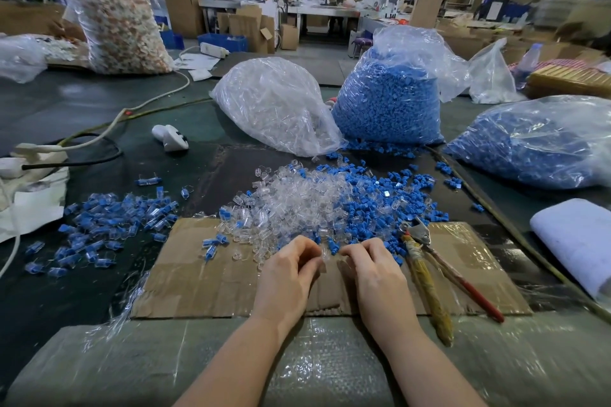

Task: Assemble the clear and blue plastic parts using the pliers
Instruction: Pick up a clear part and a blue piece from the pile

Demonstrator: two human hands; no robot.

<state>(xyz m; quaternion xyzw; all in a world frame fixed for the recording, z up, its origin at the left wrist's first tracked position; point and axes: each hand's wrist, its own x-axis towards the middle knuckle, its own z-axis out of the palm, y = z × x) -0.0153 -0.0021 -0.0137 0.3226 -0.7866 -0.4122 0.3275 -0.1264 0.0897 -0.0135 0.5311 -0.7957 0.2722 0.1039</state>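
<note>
- Left hand [287, 269]: lower centre of the frame, over the cardboard sheet [198, 277]; fingers curled, grip pinching a small clear plastic part [325, 254] at the near edge of the loose pile.
- Right hand [370, 269]: just beside the left, fingertips curled inward toward the same clear part; what its grip holds cannot be told.
- Loose clear parts [291, 205]: heaped at mid-frame, spilling onto the cardboard's far edge.
- Loose blue parts [373, 198]: heaped to the right of the clear ones, the two piles mingling where they meet.
- Assembled clear-and-blue pieces [109, 225]: scattered at left of frame on the dark tabletop [66, 291], apart from the loose piles.
- Pliers [426, 261]: lying on the cardboard right of the right hand, untouched; head toward the blue pile, one handle wrapped yellowish, the other red-tipped, handles spread toward the lower right.
- Bag of clear parts [274, 106]: clear plastic, lying behind the piles, centre frame.
- Bags of blue parts: one upright [390, 102] at upper centre-right, one slumped [535, 145] at right edge.
- White folded cloth [575, 241]: right edge, near the tabletop's side.
- Power strip [36, 150] with cables: left edge.
- Bag of orange-and-white pieces [122, 23]: upper left, with a person seated behind it.
</note>
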